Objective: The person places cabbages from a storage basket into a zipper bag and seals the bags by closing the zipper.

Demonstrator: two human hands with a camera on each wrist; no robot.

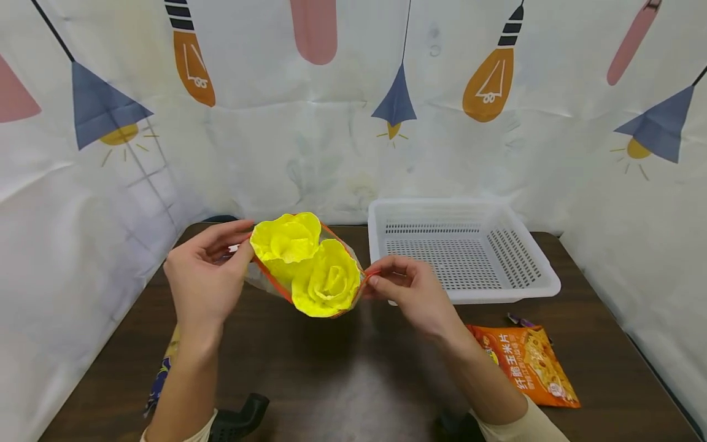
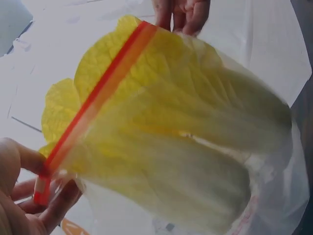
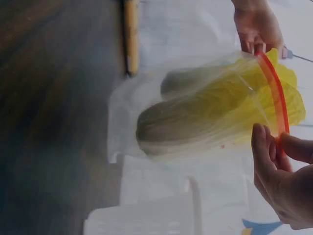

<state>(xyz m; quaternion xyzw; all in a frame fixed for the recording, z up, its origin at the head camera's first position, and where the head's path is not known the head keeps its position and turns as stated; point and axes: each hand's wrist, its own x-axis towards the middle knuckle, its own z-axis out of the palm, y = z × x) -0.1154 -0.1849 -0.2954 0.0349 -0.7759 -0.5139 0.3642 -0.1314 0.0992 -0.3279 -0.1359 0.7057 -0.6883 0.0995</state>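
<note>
A clear zip bag (image 2: 176,117) with a red-orange zip strip hangs between my hands, raised over the table. Two small napa cabbages (image 3: 186,122) are inside it, pale stem ends down in the bag. Their yellow leafy tops (image 1: 328,279) stick out through the open mouth. My left hand (image 1: 207,276) pinches one end of the zip strip between thumb and fingers. At the opposite end, my right hand (image 1: 411,294) pinches the strip the same way. Through the plastic the lower halves look cloudy.
A white perforated basket (image 1: 547,285) stands at the back right of the dark table (image 1: 331,393). In front of it lies an orange snack packet (image 1: 525,365), with a small purple wrapper (image 1: 519,320) behind. A yellow and blue packet (image 1: 159,382) is partly hidden by my left forearm.
</note>
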